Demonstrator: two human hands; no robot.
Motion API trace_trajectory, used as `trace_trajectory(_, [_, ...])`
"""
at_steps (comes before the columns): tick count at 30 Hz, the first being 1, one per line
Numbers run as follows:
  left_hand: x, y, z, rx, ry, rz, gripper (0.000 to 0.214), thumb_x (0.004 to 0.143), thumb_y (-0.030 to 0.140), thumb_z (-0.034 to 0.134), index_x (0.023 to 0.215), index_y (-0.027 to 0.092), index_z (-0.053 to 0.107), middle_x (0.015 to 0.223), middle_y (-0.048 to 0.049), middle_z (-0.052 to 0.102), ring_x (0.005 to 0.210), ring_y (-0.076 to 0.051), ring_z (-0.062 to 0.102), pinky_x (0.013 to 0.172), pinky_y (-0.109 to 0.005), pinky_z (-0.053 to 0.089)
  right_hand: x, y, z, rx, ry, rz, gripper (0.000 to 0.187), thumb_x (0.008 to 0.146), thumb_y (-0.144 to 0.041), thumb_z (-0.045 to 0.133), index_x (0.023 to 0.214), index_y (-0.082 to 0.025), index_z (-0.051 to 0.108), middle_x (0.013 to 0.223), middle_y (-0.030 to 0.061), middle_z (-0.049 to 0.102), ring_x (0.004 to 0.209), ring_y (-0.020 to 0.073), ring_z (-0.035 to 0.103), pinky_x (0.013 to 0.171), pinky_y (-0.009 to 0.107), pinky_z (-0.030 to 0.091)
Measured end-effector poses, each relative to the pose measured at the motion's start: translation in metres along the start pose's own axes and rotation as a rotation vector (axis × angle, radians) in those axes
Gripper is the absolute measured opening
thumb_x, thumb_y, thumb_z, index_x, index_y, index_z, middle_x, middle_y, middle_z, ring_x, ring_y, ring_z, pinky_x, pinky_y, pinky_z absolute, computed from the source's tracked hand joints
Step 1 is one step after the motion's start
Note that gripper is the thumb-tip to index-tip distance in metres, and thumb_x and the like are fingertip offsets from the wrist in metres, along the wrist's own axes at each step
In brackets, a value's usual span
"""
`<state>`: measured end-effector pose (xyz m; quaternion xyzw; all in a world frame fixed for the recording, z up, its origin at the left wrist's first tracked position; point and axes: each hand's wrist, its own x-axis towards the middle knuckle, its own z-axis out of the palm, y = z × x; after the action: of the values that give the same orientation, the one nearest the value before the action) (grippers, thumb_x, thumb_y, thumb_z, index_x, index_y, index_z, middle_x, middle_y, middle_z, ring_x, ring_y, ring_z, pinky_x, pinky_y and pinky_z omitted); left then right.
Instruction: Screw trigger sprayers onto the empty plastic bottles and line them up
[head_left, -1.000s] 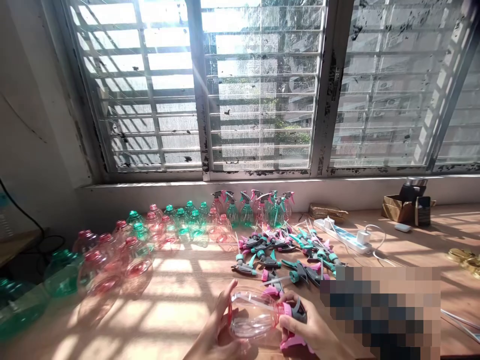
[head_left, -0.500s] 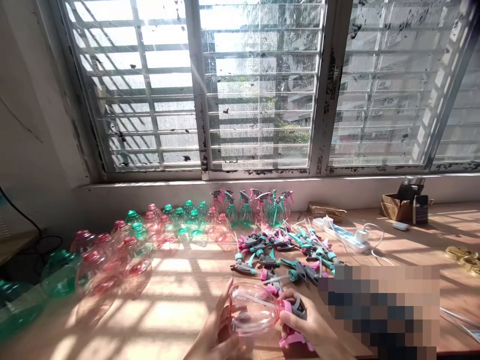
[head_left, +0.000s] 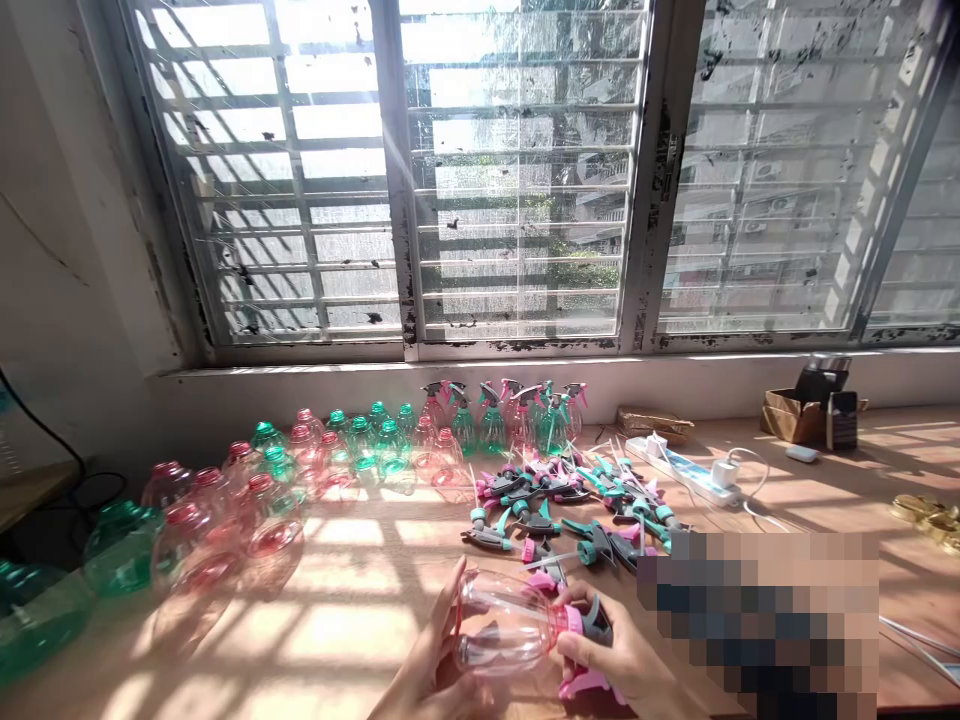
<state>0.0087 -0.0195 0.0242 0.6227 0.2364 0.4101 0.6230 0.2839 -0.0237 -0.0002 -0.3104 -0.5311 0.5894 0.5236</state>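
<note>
A clear pink spray bottle (head_left: 501, 630) lies sideways between my hands, its neck pointing right. My left hand (head_left: 431, 660) is wrapped round its base end. With my right hand (head_left: 611, 650) I grip the pink collar and grey spray head (head_left: 579, 620) at the neck; a thin tube shows inside the bottle. A pink trigger (head_left: 589, 685) hangs below my right fingers. Just beyond the bottle is a heap of loose spray heads (head_left: 559, 490) in grey, pink and teal, with white tubes.
Open pink bottles (head_left: 259, 520) and green bottles (head_left: 124, 550) stand at the left. Several bottles with spray heads (head_left: 491, 420) line the wall below the window. To the right lie a power strip (head_left: 686, 470), a cardboard box (head_left: 791, 415) and gold-coloured items (head_left: 926, 520). A pixelated patch covers the lower right.
The bottle and spray head have turned slightly in my hands, and the right fingers have shifted a little at the collar. The things on the table have stayed in place.
</note>
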Motion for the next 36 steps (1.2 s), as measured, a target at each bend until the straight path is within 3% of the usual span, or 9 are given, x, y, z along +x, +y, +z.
trace_trajectory(4, [0.0007,-0.0038,-0.0036,0.053,0.023,-0.022,0.097,0.088,0.044,0.077,0.16,0.049,0.013,0.16,-0.0075,0.043,0.139,-0.039,0.05,0.109,-0.05,0.046,-0.0004,-0.0003,0.001,-0.005,0.032,0.012,0.052,0.076,-0.052,0.086,0.103,-0.02,0.055,0.071,-0.0013,0.072,0.056,0.0148,0.071,0.057,0.027,0.058])
trace_trajectory(9, [0.0019,-0.0004,0.0013,0.018,0.03,0.001,0.089,0.086,0.041,0.08,0.158,0.047,0.027,0.164,-0.0045,0.04,0.153,-0.038,0.031,0.118,-0.046,0.038,-0.0021,-0.0018,0.0021,-0.059,0.041,-0.004,0.049,0.076,-0.052,0.086,0.102,-0.02,0.059,0.071,-0.0016,0.072,0.058,0.0172,0.072,0.059,0.029,0.059])
trace_trajectory(13, [0.0025,0.0014,0.0023,0.026,0.031,0.028,0.088,0.088,0.039,0.078,0.158,0.048,0.026,0.168,-0.0015,0.034,0.156,-0.039,0.024,0.121,-0.049,0.035,-0.0031,-0.0028,0.0018,-0.058,0.037,0.022,0.05,0.076,-0.05,0.086,0.104,-0.019,0.058,0.07,-0.0017,0.072,0.058,0.0169,0.072,0.06,0.028,0.058])
trace_trajectory(18, [0.0013,-0.0006,-0.0017,0.029,0.017,-0.003,0.091,0.085,0.041,0.081,0.157,0.052,0.025,0.171,-0.0022,0.022,0.142,-0.038,0.047,0.103,-0.044,0.051,-0.0028,-0.0001,0.0,-0.047,0.023,0.027,0.051,0.077,-0.051,0.085,0.105,-0.019,0.056,0.069,-0.0012,0.072,0.057,0.017,0.071,0.058,0.029,0.057])
trace_trajectory(21, [0.0007,0.0016,-0.0002,0.016,0.029,-0.062,0.107,0.08,0.04,0.086,0.16,0.049,0.015,0.165,-0.0071,0.034,0.139,-0.037,0.051,0.106,-0.044,0.048,-0.0028,0.0021,-0.001,-0.072,0.034,0.035,0.052,0.076,-0.05,0.086,0.106,-0.019,0.056,0.068,-0.0008,0.073,0.058,0.0177,0.071,0.06,0.029,0.057])
trace_trajectory(24, [0.0001,0.0042,0.0022,0.001,0.026,-0.099,0.105,0.083,0.04,0.083,0.162,0.041,0.013,0.153,-0.0116,0.048,0.14,-0.038,0.05,0.113,-0.045,0.042,-0.0027,0.0035,-0.0016,-0.084,0.04,0.033,0.053,0.076,-0.051,0.086,0.106,-0.018,0.056,0.066,-0.0007,0.073,0.057,0.0173,0.071,0.059,0.028,0.055])
trace_trajectory(28, [-0.0015,0.0019,0.0012,0.033,0.035,-0.022,0.09,0.087,0.04,0.079,0.158,0.046,0.026,0.162,-0.0045,0.039,0.151,-0.038,0.034,0.118,-0.046,0.038,-0.002,0.0031,-0.0021,-0.082,0.036,0.026,0.054,0.076,-0.052,0.085,0.106,-0.018,0.056,0.068,-0.0005,0.073,0.057,0.0174,0.072,0.058,0.028,0.055])
trace_trajectory(32, [-0.0019,0.0008,0.0002,0.029,0.027,-0.056,0.094,0.089,0.043,0.076,0.16,0.049,0.014,0.167,-0.0049,0.03,0.143,-0.04,0.044,0.106,-0.047,0.05,-0.0017,0.0025,-0.0022,-0.078,0.039,0.037,0.054,0.076,-0.051,0.086,0.106,-0.018,0.056,0.068,-0.0002,0.074,0.057,0.0182,0.072,0.058,0.03,0.056])
trace_trajectory(36, [-0.0002,0.0055,0.0034,0.043,0.018,-0.046,0.102,0.083,0.039,0.083,0.161,0.043,0.018,0.156,-0.0082,0.044,0.143,-0.037,0.045,0.111,-0.044,0.045,-0.0022,0.0011,-0.0006,-0.051,0.028,0.031,0.053,0.076,-0.049,0.087,0.106,-0.018,0.056,0.068,-0.0004,0.073,0.057,0.0163,0.071,0.058,0.029,0.054])
